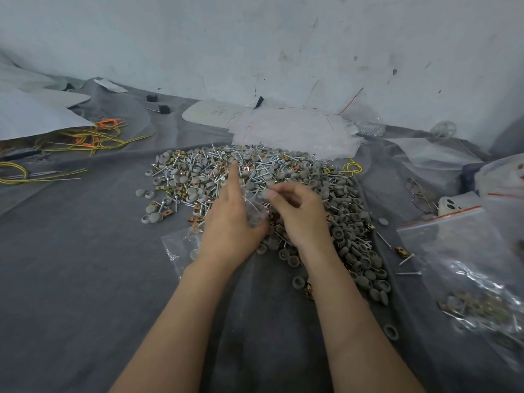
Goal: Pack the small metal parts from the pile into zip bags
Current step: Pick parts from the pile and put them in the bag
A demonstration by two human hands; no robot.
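Your two hands meet over the near side of the pile [283, 171], which lies on a grey cloth [85, 265] in front of a scuffed pale wall.

Your left hand [229, 222] grips a small clear zip bag [251, 207] against the palm. Its forefinger sticks out straight over the pile and the other fingers curl round the plastic. Held this way, the bag's mouth seems to face your other hand, so parts can be fed in directly.

Your right hand [297, 214] is curled, with thumb and fingertips drawn together just beside the bag's mouth. Whether they pinch a part, the bag's edge or nothing cannot be told.

The pile is a broad, loose heap, well apart from the wall and just behind your hands. It mixes round grey caps, thin silver screws and small brass-coloured clips, all tangled together. A few strays lie on the cloth around its edges.

A second clear bag [177, 245] lies flat under your left wrist. A stack of empty bags [292, 131] sits just behind the pile, probably kept there for easy reach. To your right lies a filled bag [467, 282] with a red strip at its mouth, showing the same mixed parts inside. Yellow wires [85, 140] lie far to your left.
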